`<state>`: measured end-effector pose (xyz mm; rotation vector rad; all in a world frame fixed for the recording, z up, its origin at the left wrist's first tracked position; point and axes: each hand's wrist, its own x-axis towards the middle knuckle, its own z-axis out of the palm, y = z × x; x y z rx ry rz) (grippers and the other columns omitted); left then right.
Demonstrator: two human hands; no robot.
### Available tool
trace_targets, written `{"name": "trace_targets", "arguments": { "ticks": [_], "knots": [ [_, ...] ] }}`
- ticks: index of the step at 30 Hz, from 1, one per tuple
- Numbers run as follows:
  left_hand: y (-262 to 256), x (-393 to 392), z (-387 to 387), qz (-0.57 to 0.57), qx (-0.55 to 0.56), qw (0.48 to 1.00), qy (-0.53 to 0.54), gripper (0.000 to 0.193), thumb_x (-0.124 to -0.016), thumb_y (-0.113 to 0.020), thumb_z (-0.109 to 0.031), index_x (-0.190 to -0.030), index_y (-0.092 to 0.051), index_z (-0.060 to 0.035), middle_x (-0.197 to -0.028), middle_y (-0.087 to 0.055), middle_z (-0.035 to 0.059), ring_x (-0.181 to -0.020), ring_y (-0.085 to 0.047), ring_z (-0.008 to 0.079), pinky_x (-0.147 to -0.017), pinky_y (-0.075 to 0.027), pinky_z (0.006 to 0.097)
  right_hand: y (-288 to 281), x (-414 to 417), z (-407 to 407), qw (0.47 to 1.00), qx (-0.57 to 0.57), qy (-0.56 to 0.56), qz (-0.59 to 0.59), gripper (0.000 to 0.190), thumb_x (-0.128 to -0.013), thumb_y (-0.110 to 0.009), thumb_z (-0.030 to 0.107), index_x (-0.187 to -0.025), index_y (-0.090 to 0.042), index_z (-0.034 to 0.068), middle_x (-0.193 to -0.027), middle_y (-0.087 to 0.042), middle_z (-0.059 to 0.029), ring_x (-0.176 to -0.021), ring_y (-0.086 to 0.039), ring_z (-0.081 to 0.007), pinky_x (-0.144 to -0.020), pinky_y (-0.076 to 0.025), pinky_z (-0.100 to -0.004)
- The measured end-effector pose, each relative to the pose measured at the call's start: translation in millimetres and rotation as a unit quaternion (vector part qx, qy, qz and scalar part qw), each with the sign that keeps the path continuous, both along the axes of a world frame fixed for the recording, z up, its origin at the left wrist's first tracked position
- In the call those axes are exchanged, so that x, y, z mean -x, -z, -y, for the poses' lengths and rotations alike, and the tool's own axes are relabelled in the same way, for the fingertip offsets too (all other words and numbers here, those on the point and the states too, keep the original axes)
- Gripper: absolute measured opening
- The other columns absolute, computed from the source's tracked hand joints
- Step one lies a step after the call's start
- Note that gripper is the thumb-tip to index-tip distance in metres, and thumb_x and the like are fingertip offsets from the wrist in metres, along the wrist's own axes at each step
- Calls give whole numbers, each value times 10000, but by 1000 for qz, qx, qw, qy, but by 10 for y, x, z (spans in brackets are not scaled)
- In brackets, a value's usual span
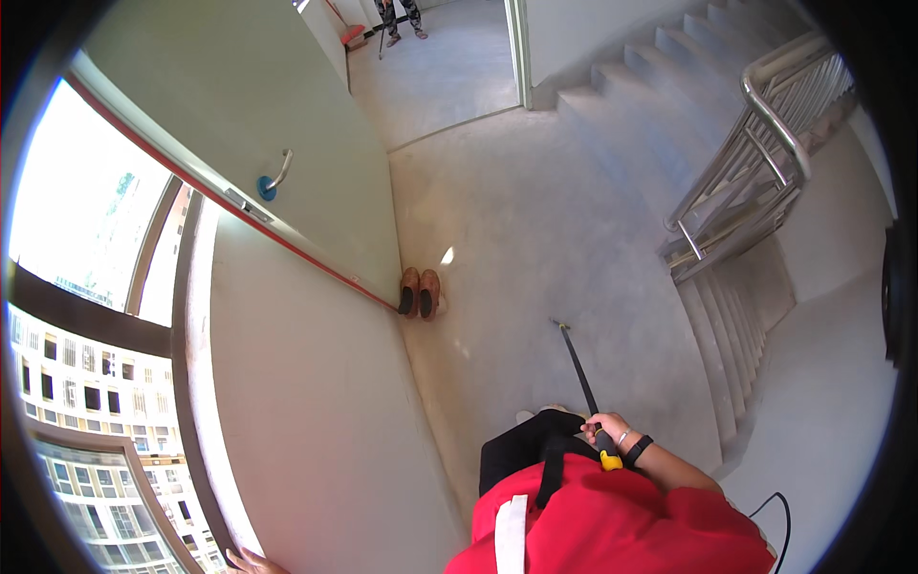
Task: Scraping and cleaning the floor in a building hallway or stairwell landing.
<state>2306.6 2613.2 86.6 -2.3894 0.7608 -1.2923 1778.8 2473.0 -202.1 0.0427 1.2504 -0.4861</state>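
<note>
My right hand (607, 429) grips a long black rod (579, 369) near its yellow-and-black handle (609, 458). The rod slants down and forward to a small crosswise head (558, 323) at or just above the concrete floor. A black watch (637, 450) and a bracelet are on that wrist. At the bottom left edge, my left hand (254, 562) is partly cut off, its fingers at the dark window frame (208, 509) and holding nothing that I can see. Ahead, a pair of brown shoes (419, 294) sits on the floor against the door edge.
A pale green door (287, 93) with a lever handle (276, 174) stands swung open on the left. Concrete stairs climb (631, 79) and descend (724, 344) at right beside a steel railing (774, 129). Beyond the doorway, a person's legs (398, 14) and a red broom (351, 34) show.
</note>
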Motion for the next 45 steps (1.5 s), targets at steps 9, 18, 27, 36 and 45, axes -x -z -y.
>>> {"name": "trace_targets", "arguments": {
  "ticks": [9,18,27,36,45],
  "knots": [
    [-70,109,70,-15,25,1000,3,400,-839,-279,-381,-1024,-438,-64,-942,-487,185,-804,-491,283,-607,-426,348,38,3,19,1000,9,13,-10,126,-705,-450,76,-713,-482,-45,-705,-556,-137,-491,-504,-166,-444,-451,-269],
    [-59,106,73,-46,50,998,-14,419,-835,-264,-401,-1047,-434,-81,-994,-474,186,-865,-479,289,-651,-418,382,7,-36,70,999,28,5,-19,131,-708,-438,76,-699,-476,-49,-707,-554,-135,-487,-503,-161,-451,-452,-262],
    [-37,90,50,-90,68,993,-23,420,-826,-289,-408,-1056,-435,-88,-979,-477,178,-856,-478,293,-646,-417,401,-46,-39,73,999,47,25,-7,142,-707,-439,91,-656,-472,-36,-705,-555,-133,-485,-503,-167,-458,-446,-262],
    [-17,99,19,-40,53,997,-38,414,-822,-305,-409,-1066,-431,-99,-1007,-474,149,-866,-476,294,-645,-409,416,-46,-32,65,998,43,33,-9,150,-698,-446,110,-675,-487,-33,-684,-548,-121,-486,-504,-170,-463,-446,-273],
    [-53,258,93,-47,83,995,32,405,-836,-305,-361,-1084,-415,-61,-1055,-452,155,-976,-417,307,-769,-347,437,-288,-44,32,992,-14,116,57,177,-743,-464,167,-760,-437,-6,-679,-512,-129,-489,-505,-188,-455,-445,-280]
  ]
}}
